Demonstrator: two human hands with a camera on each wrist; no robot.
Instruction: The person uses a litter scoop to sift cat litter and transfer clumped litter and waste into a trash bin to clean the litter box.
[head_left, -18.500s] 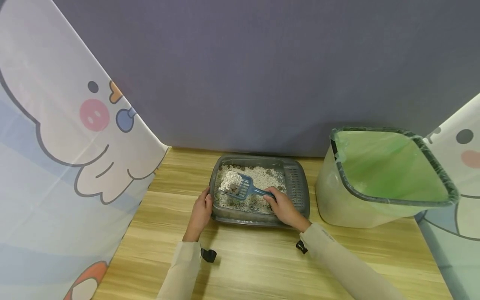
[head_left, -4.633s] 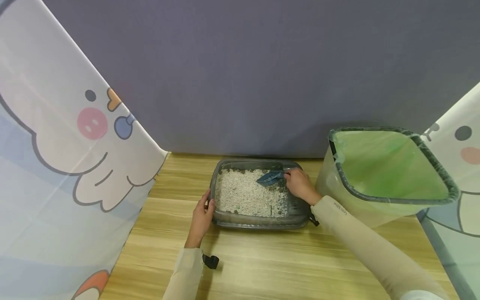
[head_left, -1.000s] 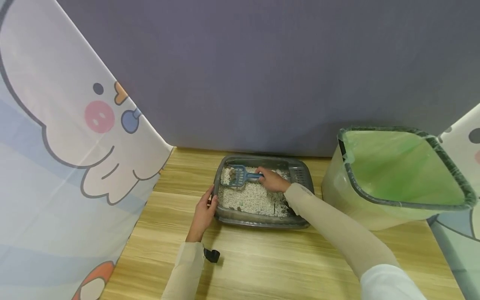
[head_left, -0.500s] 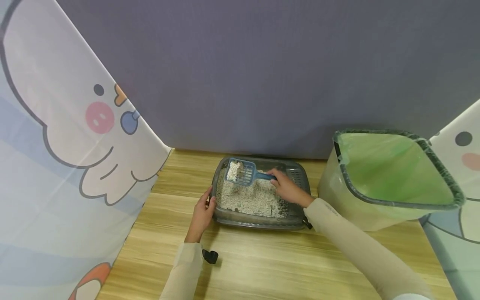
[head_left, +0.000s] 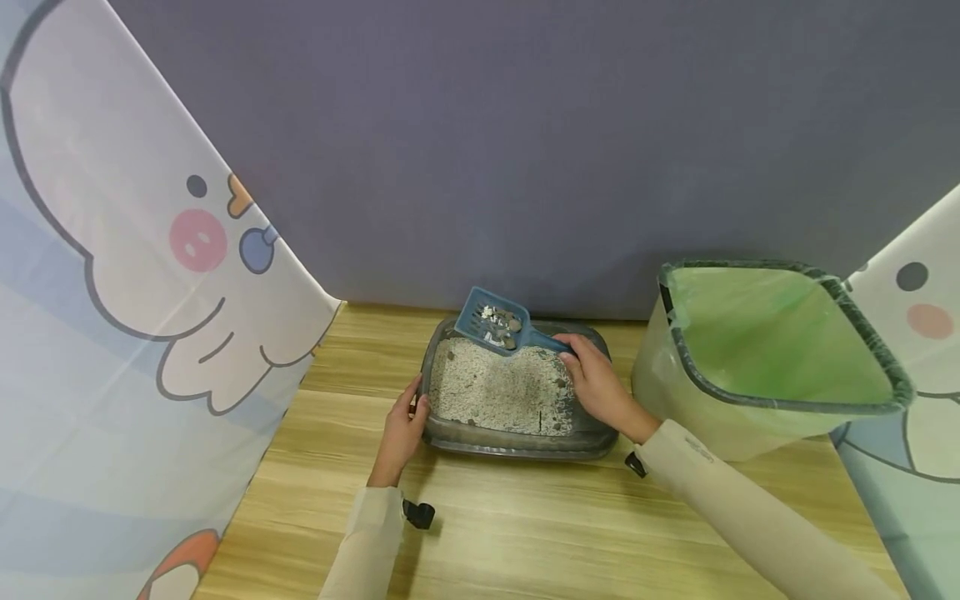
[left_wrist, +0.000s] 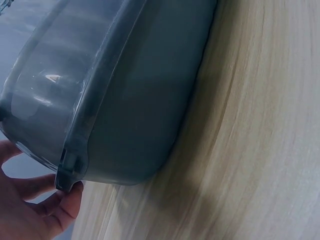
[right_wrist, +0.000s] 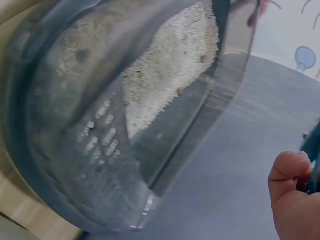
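Observation:
A blue slotted litter scoop (head_left: 538, 337) is lifted above the back part of the grey litter box (head_left: 510, 442). Several brown clumps (head_left: 512, 323) and some pale litter lie in its head. My right hand (head_left: 600, 387) grips the scoop's handle; only a bit of the scoop (right_wrist: 312, 142) shows in the right wrist view. Pale litter (head_left: 480, 387) covers the box floor, with a few dark clumps left in it. At the box's left end, my left hand (head_left: 401, 429) holds the rim, its thumb and fingers (left_wrist: 70, 202) around the edge in the left wrist view.
To the right of the box stands a tall pale bin (head_left: 697, 408) lined with a green bag, its mouth facing up. A grey panel (head_left: 480, 150) rises behind the wooden table (head_left: 510, 525). Cartoon-printed sheets (head_left: 135, 275) hang at both sides.
The scoop has risen from the litter at the back left, moving slightly right, and much of the pale litter has fallen through its slots. My left hand stays on the rim.

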